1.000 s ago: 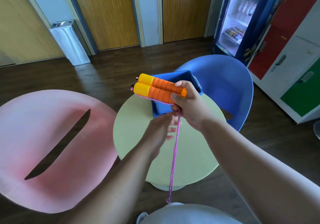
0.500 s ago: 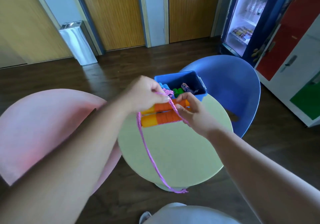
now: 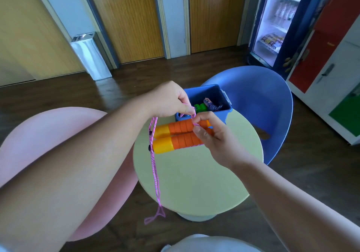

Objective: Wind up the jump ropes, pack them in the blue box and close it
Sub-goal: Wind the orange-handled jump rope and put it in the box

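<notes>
Two orange-and-yellow handles [image 3: 176,137] lie side by side at the frame centre, gripped in the curled fingers of the right hand [image 3: 213,137], just before the one blue box [image 3: 221,115] on the table [image 3: 194,183]. The left hand [image 3: 171,100] pinches the one pink rope [image 3: 155,174] directly above them. Half a second ago the rope made a wide loop; now it hangs narrow and doubled.

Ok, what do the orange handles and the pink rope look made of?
The handles look like matte foam grips, ribbed into rings, with smoother yellow ends, probably plastic. The rope looks like thin braided cord: speckled weave, hanging limp.
</notes>
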`<state>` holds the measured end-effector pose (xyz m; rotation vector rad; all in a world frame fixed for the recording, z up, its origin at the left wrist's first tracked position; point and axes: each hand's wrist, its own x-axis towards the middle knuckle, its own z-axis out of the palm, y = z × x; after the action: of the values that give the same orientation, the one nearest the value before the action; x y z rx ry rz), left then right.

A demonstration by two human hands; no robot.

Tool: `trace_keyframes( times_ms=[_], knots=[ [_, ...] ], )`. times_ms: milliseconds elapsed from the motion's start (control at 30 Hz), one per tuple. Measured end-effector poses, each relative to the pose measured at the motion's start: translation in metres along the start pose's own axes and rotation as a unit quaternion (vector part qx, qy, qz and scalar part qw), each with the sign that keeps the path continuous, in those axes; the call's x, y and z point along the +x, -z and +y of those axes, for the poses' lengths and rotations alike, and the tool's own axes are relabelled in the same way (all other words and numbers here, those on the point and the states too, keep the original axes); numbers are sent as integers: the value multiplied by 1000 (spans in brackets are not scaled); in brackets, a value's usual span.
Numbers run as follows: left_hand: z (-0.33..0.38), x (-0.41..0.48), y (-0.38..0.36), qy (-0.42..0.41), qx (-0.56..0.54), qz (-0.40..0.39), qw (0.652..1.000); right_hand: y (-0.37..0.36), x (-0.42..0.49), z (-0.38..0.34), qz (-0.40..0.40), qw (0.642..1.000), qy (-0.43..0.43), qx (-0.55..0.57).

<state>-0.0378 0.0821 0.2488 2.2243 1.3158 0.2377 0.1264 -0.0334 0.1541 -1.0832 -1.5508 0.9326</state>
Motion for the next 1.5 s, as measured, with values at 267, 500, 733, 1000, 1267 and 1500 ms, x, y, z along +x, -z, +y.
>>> trace_keyframes(
  times_ms=[267, 500, 733, 1000, 1267, 1500],
  knots=[
    [1, 3, 6, 18, -21, -18, 999, 10, 7, 0, 6, 997, -69, -27],
    [4, -6, 28, 33, 5, -53, 998, 32, 14, -7, 29, 992, -117, -20],
    [0, -5, 32, -45, -20, 12, 999, 27, 1, -21, -43, 985, -120, 120],
    [-56, -19, -72, 82, -241, -50, 966, 13, 33, -38, 66, 963, -59, 253],
    [21, -42, -34, -7, -298, 3, 955, 11, 54, -5, 89, 995, -33, 12],
    [23, -20, 40, -3, -37, 83, 996, 1, 25, -30, 5, 996, -37, 75]
  ],
)
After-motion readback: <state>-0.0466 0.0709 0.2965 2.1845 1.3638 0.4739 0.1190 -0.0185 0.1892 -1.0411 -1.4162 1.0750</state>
